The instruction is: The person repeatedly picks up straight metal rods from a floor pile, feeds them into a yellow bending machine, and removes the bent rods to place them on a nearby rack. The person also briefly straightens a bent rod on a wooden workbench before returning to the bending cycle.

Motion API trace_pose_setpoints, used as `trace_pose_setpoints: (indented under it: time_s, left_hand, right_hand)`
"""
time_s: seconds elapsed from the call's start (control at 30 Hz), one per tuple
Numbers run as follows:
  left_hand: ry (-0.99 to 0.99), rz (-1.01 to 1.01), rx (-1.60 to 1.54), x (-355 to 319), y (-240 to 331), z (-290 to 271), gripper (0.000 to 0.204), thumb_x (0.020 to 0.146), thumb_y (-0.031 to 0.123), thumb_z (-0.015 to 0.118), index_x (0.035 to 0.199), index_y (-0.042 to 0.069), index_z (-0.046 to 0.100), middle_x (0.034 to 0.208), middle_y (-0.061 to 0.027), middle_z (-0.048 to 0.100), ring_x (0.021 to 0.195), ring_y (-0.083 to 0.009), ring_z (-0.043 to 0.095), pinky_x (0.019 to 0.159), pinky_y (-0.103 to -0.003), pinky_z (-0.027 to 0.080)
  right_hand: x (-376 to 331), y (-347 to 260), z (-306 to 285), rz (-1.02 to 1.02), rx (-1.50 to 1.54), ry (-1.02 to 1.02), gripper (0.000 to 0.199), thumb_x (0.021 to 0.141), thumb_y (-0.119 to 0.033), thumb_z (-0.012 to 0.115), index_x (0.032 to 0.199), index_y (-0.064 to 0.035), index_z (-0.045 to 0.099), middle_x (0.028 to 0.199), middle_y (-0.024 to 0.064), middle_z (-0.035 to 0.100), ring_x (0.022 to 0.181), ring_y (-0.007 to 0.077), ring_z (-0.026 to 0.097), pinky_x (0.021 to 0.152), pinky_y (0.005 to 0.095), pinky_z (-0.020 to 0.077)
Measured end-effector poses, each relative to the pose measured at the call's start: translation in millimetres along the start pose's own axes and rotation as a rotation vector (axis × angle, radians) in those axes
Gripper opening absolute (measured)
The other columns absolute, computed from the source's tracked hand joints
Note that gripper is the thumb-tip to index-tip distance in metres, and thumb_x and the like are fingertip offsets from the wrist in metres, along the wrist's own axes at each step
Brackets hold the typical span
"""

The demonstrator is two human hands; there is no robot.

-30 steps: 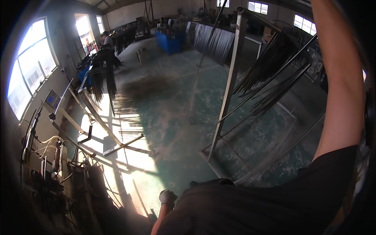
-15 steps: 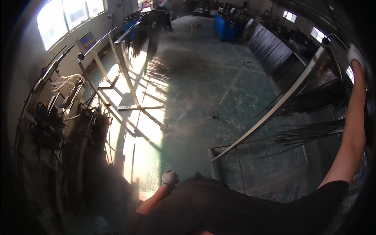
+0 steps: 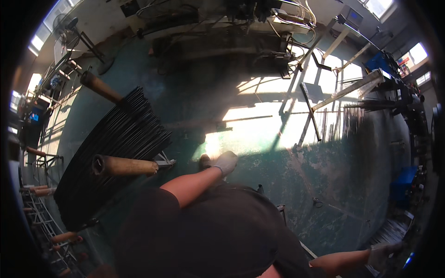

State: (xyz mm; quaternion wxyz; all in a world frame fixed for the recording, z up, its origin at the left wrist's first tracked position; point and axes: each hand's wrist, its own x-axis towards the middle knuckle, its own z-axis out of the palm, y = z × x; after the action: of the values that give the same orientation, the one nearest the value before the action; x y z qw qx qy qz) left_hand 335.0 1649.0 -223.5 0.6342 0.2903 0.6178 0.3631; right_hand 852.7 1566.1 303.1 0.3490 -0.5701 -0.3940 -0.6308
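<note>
My left hand (image 3: 226,163), in a pale work glove, hangs in front of my body above the green floor. Its fingers curl under, and nothing shows in them. A dark shoe (image 3: 205,160) is just beside it. Toward the lower right rim, my right arm stretches out to my gloved right hand (image 3: 385,253), which is dim and blurred; whether it grips anything is hidden. Shiny metal strips (image 3: 390,230) lie just beyond that hand. To my left, a big bundle of thin black rods (image 3: 118,134) rests between brown rollers (image 3: 125,166).
A pale metal stand (image 3: 350,90) stands on the sunlit floor at the far right. Machinery with hoses (image 3: 292,21) lines the wall ahead. A fan on a stand (image 3: 65,28) is at the far left. Rods (image 3: 371,105) stick out at the right, near a blue cabinet (image 3: 404,182).
My view has swung left, bringing the rod bundle and rollers into sight. My right arm, raised at the right before, now reaches low at the lower right. My left hand is further forward.
</note>
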Motion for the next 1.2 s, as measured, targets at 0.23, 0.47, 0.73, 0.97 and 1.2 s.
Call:
trace_pose_setpoints:
  time_s: [0.23, 0.47, 0.73, 0.97, 1.2]
  left_hand:
    - [0.533, 0.009, 0.278, -31.4, 11.3, -160.0, 0.016, 0.095, 0.018, 0.066, 0.102, 0.004, 0.069, 0.081, -0.0048, 0.068, 0.067, -0.0136, 0.063, 0.060, -0.031, 0.052]
    - [0.878, -0.153, -0.014, -75.8, -27.2, -271.9, 0.032, 0.096, 0.031, 0.062, 0.109, 0.004, 0.073, 0.110, -0.0213, 0.075, 0.105, -0.0419, 0.070, 0.091, -0.046, 0.055]
    - [1.181, -0.296, -0.488, -122.2, -81.3, -211.7, 0.028, 0.097, 0.023, 0.068, 0.115, 0.002, 0.071, 0.107, -0.0131, 0.076, 0.101, -0.0232, 0.072, 0.088, -0.035, 0.054]
    - [1.427, -0.498, -0.766, -124.4, 0.7, -115.4, 0.021, 0.098, 0.019, 0.068, 0.109, 0.001, 0.072, 0.102, -0.0102, 0.074, 0.097, -0.0189, 0.069, 0.089, -0.033, 0.053]
    - [1.564, -0.424, -1.056, -117.6, 57.4, -76.6, 0.023, 0.099, 0.016, 0.065, 0.114, -0.001, 0.067, 0.093, -0.0087, 0.069, 0.086, -0.0171, 0.066, 0.080, -0.031, 0.052]
  right_hand:
    - [-196.0, -395.6, 113.0, 0.335, 1.113, -1.293, 0.027, 0.099, -0.016, 0.073, 0.120, 0.0001, 0.073, 0.113, 0.0082, 0.076, 0.099, 0.0182, 0.071, 0.090, 0.0324, 0.0557]
    - [-267.4, -675.3, 27.0, -0.673, 1.540, -1.580, 0.029, 0.092, -0.019, 0.075, 0.119, -0.0087, 0.073, 0.112, 0.0132, 0.075, 0.104, 0.0325, 0.071, 0.091, 0.0432, 0.0567]
    - [-343.3, -833.0, -114.4, -1.614, 1.599, -1.603, 0.047, 0.090, -0.035, 0.074, 0.128, -0.0091, 0.066, 0.115, 0.0178, 0.068, 0.112, 0.0391, 0.065, 0.096, 0.0491, 0.0532]
    - [-418.9, -867.5, -227.8, -1.908, 1.770, -1.014, 0.032, 0.098, -0.024, 0.052, 0.122, -0.0063, 0.065, 0.111, 0.0158, 0.069, 0.104, 0.0322, 0.066, 0.084, 0.0447, 0.0533]
    - [-468.5, -869.7, -271.7, -1.761, 1.814, -0.849, 0.015, 0.095, -0.020, 0.058, 0.093, -0.0096, 0.068, 0.094, 0.0129, 0.067, 0.084, 0.0324, 0.070, 0.059, 0.0442, 0.0596]
